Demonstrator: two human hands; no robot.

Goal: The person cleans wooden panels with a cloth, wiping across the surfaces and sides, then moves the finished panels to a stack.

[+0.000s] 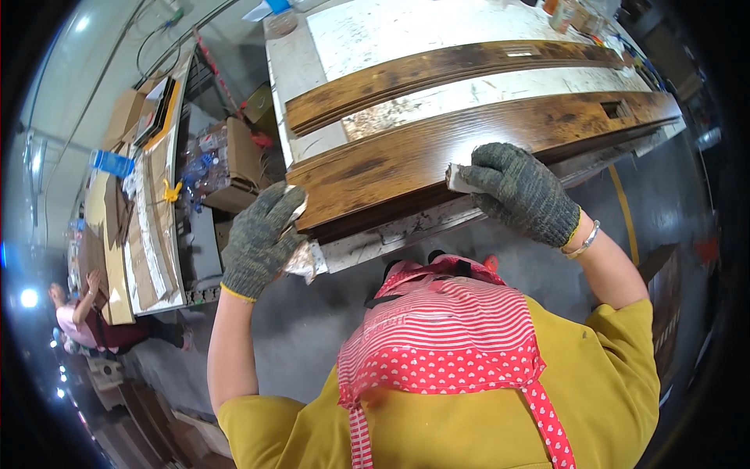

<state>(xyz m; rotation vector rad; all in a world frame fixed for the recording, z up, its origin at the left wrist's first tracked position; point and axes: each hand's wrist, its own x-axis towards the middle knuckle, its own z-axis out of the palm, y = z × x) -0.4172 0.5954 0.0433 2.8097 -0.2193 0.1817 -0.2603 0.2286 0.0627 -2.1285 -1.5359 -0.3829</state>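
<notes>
A dark brown wood-grain board (406, 164) lies across the table, with a rectangular cut-out near its right end. My left hand (262, 238), in a dark knitted glove, closes around a crumpled, brown-stained white cloth (303, 260) at the board's near left corner. My right hand (522, 194), gloved the same way, pinches a small whitish pad (461, 180) against or just above the board's near edge; contact cannot be made out. Behind it lies a second brown board (437, 74), narrower in view and roughly parallel.
The white, stained table (391, 31) carries bottles (564, 14) and small items at its far right. To the left stand a cardboard box (233, 156) of plastic bottles and another bench (156, 234) with a yellow clamp (172, 190). Another person (78, 313) works at far left.
</notes>
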